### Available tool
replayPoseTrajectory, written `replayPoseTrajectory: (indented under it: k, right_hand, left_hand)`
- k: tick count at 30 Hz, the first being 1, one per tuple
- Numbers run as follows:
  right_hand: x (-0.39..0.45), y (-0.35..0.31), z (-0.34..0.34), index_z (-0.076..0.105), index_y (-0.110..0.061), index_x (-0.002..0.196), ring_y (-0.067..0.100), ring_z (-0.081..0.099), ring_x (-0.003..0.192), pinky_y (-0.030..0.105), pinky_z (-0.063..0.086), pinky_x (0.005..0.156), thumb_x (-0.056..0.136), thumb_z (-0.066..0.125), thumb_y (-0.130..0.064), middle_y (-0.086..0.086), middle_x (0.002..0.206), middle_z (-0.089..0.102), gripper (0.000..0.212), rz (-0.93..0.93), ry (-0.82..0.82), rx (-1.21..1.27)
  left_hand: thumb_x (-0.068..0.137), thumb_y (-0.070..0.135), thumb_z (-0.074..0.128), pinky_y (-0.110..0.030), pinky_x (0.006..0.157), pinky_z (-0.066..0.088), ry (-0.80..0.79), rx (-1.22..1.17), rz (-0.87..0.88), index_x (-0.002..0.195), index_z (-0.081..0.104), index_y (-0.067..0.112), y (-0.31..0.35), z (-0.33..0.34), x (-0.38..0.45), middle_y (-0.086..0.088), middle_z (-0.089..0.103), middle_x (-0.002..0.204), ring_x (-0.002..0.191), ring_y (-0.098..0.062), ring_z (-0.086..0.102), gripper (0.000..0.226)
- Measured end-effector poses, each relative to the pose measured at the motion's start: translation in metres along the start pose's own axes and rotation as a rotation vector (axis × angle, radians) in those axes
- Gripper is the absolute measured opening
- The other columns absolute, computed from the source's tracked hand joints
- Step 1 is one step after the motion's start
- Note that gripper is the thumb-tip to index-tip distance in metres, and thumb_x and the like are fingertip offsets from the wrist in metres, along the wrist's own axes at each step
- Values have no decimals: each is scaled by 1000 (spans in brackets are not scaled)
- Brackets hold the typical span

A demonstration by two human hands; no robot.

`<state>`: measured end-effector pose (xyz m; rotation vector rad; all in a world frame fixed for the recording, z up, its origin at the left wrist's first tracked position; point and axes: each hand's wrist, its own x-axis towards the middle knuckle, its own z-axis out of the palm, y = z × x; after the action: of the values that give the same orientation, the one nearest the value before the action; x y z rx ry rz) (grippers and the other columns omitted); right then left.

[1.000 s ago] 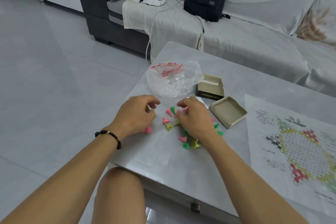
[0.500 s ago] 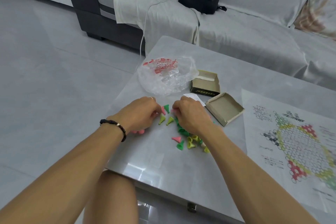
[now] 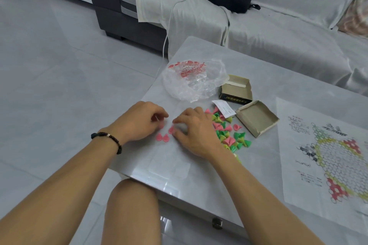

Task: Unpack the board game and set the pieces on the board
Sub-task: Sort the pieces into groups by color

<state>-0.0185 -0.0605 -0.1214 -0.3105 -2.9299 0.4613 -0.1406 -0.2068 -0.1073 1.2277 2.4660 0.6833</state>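
- The left hand (image 3: 142, 120) and right hand (image 3: 196, 132) have curled fingers by the pink cones (image 3: 162, 137); I cannot tell if either holds one.
- The cone pile (image 3: 229, 132) lies beside the box (image 3: 256, 117), left of the board (image 3: 326, 157).
- A bump could roll cones off the bench (image 3: 179, 175).

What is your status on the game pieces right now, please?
Left hand and right hand curled over pink pieces, grip unclear. Mixed pile beside right hand. Board bare, off to the right. Nothing in the way.
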Motion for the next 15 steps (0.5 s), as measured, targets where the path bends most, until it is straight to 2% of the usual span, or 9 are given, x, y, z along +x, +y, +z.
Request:
replayPoseTrajectory:
  k: [3,5,7,11,15]
  right_hand:
    - [-5,15,-19,70,-20,106,18,52,98,36,41,86,82,61,-21,-1,101,64,26,127,98,118]
    - [-15,27,-33,71,-19,99,13,55,86,29,45,79,80,60,-15,-3,92,65,22,184,56,165]
    - [-27,33,-45,71,-18,95,11,56,78,24,44,71,78,64,-19,-5,87,65,19,200,-49,165]
    - [-41,35,-56,70,-20,98,12,57,82,25,46,70,73,75,-40,-5,90,64,33,162,-214,51]
    - [-39,39,-55,73,-21,100,17,59,90,29,47,71,79,75,-37,-1,94,67,27,151,-271,-1]
  left_hand:
    - [84,5,52,-24,83,46,53,-19,0,119,64,23,7,-2,9,6,66,110,94,-11,60,41]
    - [87,7,49,-31,87,49,74,-17,39,118,63,25,19,5,18,7,64,113,95,-13,61,38]
    - [90,13,49,-37,86,50,40,-5,82,119,61,28,33,15,28,6,62,116,96,-15,62,35]
    - [88,10,50,-35,86,46,-6,122,153,124,58,27,56,32,48,3,53,125,108,-18,55,41]
    - [93,15,51,-29,77,41,-72,142,182,120,64,29,65,38,60,-1,55,114,94,-18,52,33]
